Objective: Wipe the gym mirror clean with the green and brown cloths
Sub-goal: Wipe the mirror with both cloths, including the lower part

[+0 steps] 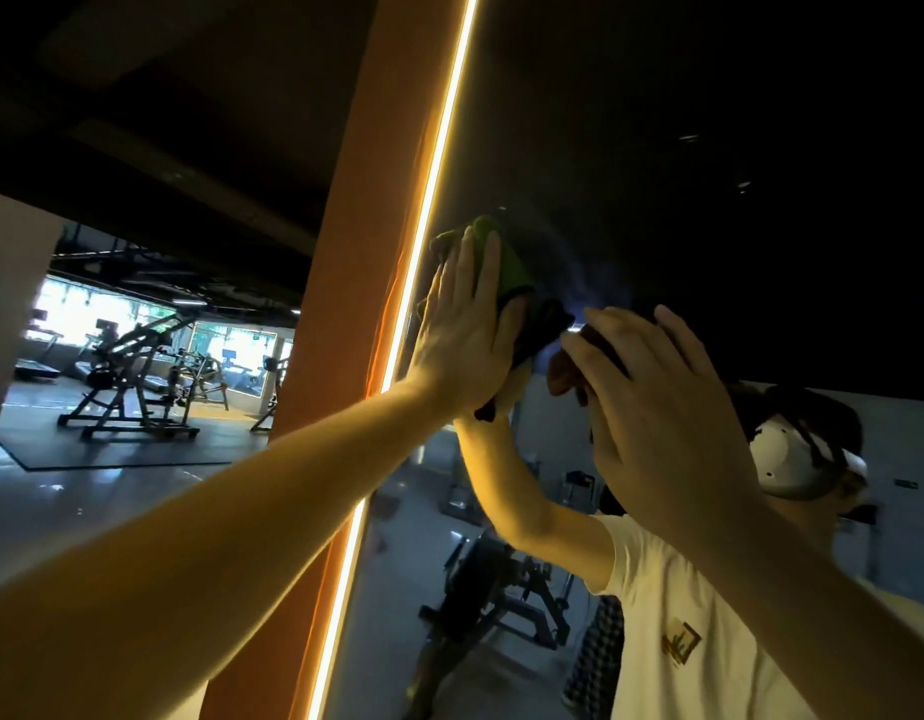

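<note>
The gym mirror fills the right side of the head view, dark in its upper part. My left hand presses the green cloth flat against the glass beside the lit edge strip, fingers straight. My right hand presses the brown cloth on the glass just to the right; the cloth is mostly hidden under my palm. The two hands are close together, at about head height. My reflection in a white T-shirt shows below them.
An orange pillar with a glowing light strip borders the mirror's left edge. Weight machines stand on the gym floor at far left. More machines are reflected low in the mirror.
</note>
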